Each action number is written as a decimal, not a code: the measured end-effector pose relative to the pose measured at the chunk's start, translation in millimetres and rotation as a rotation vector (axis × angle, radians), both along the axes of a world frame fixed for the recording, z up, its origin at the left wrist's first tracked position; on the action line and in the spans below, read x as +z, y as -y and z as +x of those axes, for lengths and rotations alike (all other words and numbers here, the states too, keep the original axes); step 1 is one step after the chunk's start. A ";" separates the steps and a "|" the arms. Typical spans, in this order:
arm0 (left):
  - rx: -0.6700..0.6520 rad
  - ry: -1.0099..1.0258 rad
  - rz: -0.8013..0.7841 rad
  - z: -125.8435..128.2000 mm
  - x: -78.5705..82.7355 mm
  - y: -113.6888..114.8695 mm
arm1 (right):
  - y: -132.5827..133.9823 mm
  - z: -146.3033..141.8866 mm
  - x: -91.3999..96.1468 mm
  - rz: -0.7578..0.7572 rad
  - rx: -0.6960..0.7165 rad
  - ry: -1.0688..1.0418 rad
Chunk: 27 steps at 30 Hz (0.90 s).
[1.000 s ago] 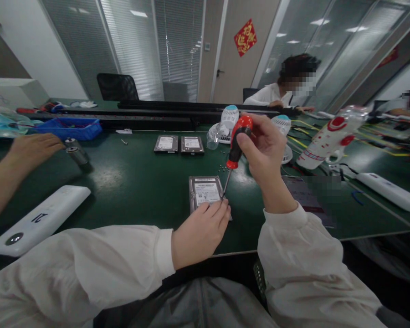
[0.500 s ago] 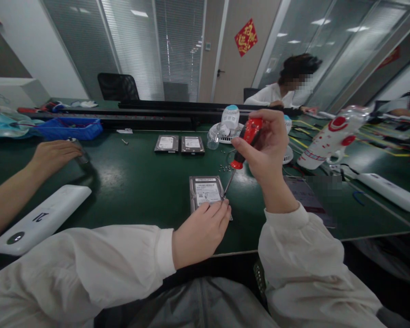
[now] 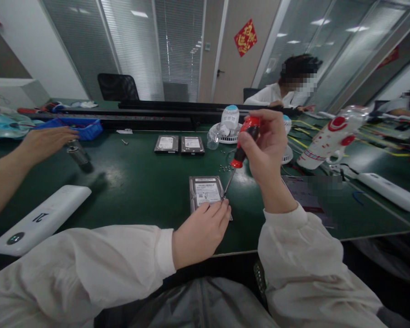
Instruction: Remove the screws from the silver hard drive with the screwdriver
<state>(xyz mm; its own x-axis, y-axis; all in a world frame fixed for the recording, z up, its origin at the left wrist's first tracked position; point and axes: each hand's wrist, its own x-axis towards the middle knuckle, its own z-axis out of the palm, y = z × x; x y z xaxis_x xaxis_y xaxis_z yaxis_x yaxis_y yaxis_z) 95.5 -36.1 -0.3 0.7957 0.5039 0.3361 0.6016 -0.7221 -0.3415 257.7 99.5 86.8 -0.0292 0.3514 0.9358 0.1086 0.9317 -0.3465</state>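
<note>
A hard drive (image 3: 207,189) with a white label lies on the green table in front of me. My left hand (image 3: 203,232) rests on its near end, fingers together and pressed down, holding it. In my right hand (image 3: 266,141) is a red-and-black screwdriver (image 3: 239,157), gripped by the handle between thumb and fingers. Its shaft slants down to the drive's right edge, and the tip meets the drive beside my left fingertips. Any screw under the tip is too small to make out. Several small screws (image 3: 225,168) lie just beyond the drive.
Two more hard drives (image 3: 192,145) lie farther back, near a white fan (image 3: 230,120). At left, another person's hand (image 3: 48,143) is above a metal cylinder (image 3: 78,154), near a blue tray (image 3: 92,129) and a white power bank (image 3: 43,218). A white-and-red bottle (image 3: 331,139) leans at right.
The screwdriver handle has turned a little within my right hand, and my thumb has shifted. My left hand stays put. The other person's hand has come off the metal cylinder, moving left.
</note>
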 end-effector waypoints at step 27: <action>-0.008 0.005 -0.002 -0.6 -0.5 -0.6 | -2.9 8.0 0.4 -0.001 -0.117 0.082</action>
<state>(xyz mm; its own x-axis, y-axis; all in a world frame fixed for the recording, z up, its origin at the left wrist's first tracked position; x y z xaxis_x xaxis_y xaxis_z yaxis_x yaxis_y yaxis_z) 94.9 -35.5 -0.8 0.7979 0.4982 0.3393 0.5976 -0.7273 -0.3375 265.7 102.4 87.2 -0.0648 0.3576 0.9316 0.2445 0.9108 -0.3326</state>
